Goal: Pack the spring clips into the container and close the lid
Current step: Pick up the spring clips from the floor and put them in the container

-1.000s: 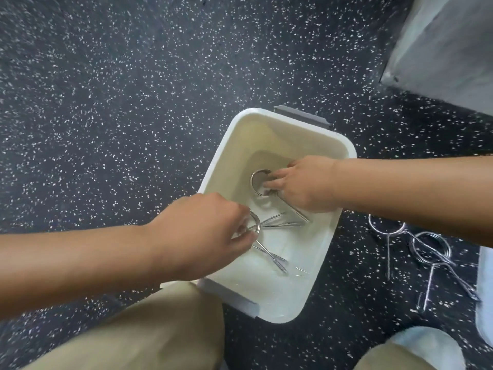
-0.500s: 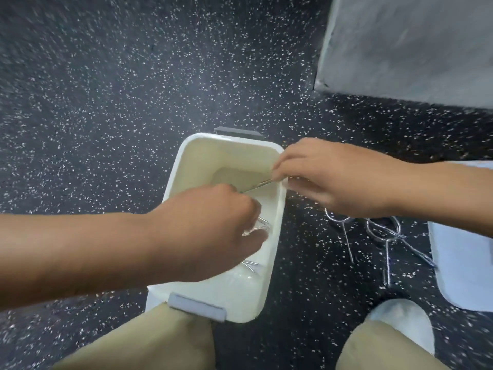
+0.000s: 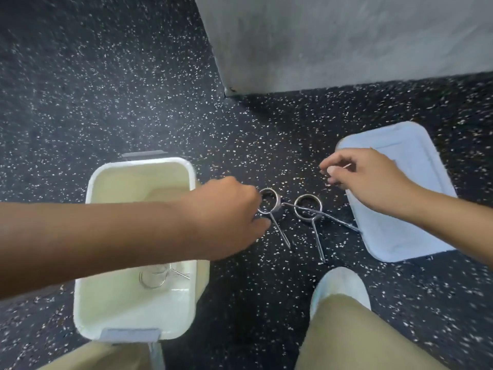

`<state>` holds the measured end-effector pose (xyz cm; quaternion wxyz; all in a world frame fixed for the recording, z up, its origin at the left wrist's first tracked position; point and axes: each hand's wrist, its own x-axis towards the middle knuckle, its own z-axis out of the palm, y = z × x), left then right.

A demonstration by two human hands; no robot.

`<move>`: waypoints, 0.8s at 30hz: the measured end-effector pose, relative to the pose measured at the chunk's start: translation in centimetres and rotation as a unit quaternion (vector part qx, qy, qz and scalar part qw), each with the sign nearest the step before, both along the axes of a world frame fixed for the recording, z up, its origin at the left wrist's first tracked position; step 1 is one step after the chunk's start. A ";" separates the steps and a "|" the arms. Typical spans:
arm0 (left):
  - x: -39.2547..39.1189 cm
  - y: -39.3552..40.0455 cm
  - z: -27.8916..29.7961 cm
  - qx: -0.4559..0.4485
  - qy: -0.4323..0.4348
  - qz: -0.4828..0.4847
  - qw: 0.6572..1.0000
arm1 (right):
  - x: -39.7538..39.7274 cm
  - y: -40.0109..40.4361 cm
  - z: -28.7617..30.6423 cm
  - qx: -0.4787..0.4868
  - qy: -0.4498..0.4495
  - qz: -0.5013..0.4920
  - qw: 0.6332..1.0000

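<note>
Hidden, cropped and blurred parts around the two hands

The left hand (image 3: pixel 226 217) covered the near side of one spring clip's (image 3: pixel 270 201) ring, so any grip on it could not be told; its forearm hid the middle of the container (image 3: pixel 138 316), leaving only part of the clips (image 3: pixel 157 279) below it visible. The right hand (image 3: pixel 368 180) overlapped the lid (image 3: pixel 394 231), its fingertips motion-blurred. Both forearms and both knees were cut off by the frame edges.
</note>
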<state>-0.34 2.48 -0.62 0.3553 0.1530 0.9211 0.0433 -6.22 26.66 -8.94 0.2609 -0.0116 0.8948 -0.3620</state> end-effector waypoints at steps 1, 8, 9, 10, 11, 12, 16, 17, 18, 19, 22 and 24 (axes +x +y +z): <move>-0.2 0.6 -0.6 -0.001 -0.001 0.009 1.000 | 0.3 0.1 -0.4 -0.013 -0.015 -0.025 0.999; -1.4 4.1 -7.3 -0.016 0.038 0.051 0.998 | 3.6 1.0 -2.5 -0.047 -0.172 -0.155 0.972; -1.4 4.5 -8.2 -0.028 0.050 0.049 0.997 | 4.2 0.8 -2.8 -0.051 -0.200 -0.170 0.964; -1.4 4.9 -9.1 -0.041 0.063 0.043 0.996 | 4.9 0.7 -3.1 -0.053 -0.221 -0.182 0.957; -1.2 5.1 -9.9 -0.055 0.075 0.039 0.995 | 5.5 0.5 -3.5 -0.047 -0.231 -0.186 0.954; -1.2 5.3 -10.6 -0.069 0.085 0.042 0.993 | 5.8 0.2 -3.9 -0.032 -0.229 -0.180 0.956; -1.1 6.0 -12.5 -0.095 0.098 0.084 0.987 | 6.8 -1.2 -4.6 -0.008 -0.233 -0.188 0.954; -1.1 6.0 -12.9 -0.091 0.096 0.101 0.986 | 7.0 -1.5 -4.9 -0.017 -0.238 -0.212 0.948; -1.1 6.1 -13.2 -0.084 0.093 0.119 0.985 | 7.1 -1.7 -5.4 -0.030 -0.244 -0.243 0.938; -1.0 6.1 -13.6 -0.076 0.089 0.137 0.984 | 7.1 -1.9 -5.9 -0.047 -0.252 -0.278 0.926; -0.6 5.8 -14.3 -0.058 0.075 0.180 0.979 | 7.2 -2.6 -7.3 -0.090 -0.276 -0.351 0.890; -0.3 5.7 -14.5 -0.049 0.071 0.196 0.977 | 7.2 -3.0 -7.8 -0.092 -0.277 -0.374 0.880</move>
